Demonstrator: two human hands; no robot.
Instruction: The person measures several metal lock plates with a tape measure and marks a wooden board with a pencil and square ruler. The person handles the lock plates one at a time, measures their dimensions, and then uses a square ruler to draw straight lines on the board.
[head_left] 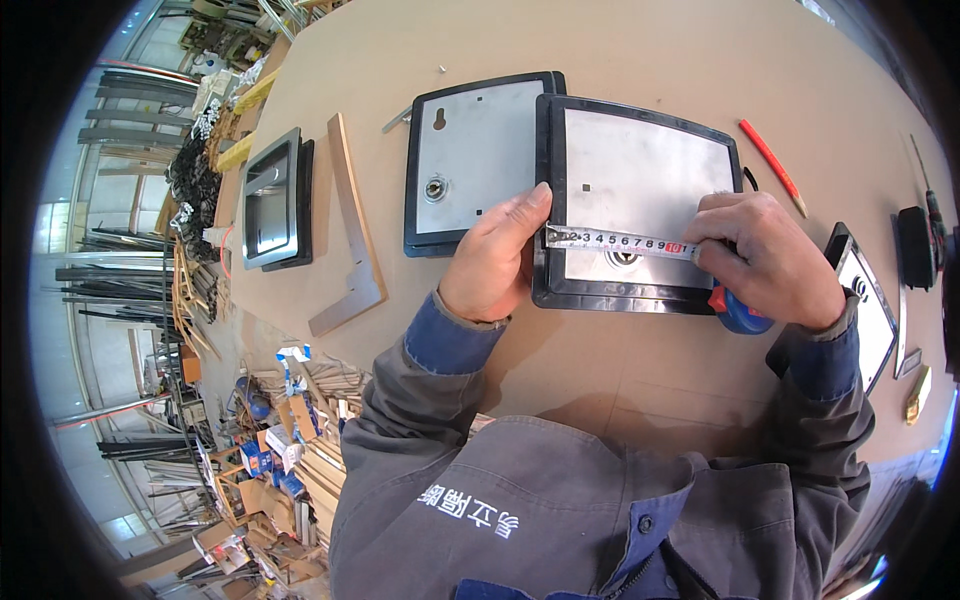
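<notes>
A metal panel with a black frame [640, 150] lies in front of me, a round lock showing partly under the tape. My left hand [497, 258] grips its left edge, thumb on top near the tape's end. Across the panel runs the pulled-out blade of a tape measure [620, 242]. My right hand [765, 255] is closed around the tape measure, its blue and red case poking out below the fingers. Behind and to the left, partly covered, is a second black-framed panel [470, 150] with a keyhole-shaped slot and a lock.
A red pencil [772, 165] lies at the right, near another framed panel [865, 300], a screwdriver [928, 190] and a brush [917, 395]. A carpenter's square [352, 230] and a shiny recessed metal piece [272, 200] rest at the left. Boxes and wood strips clutter the floor.
</notes>
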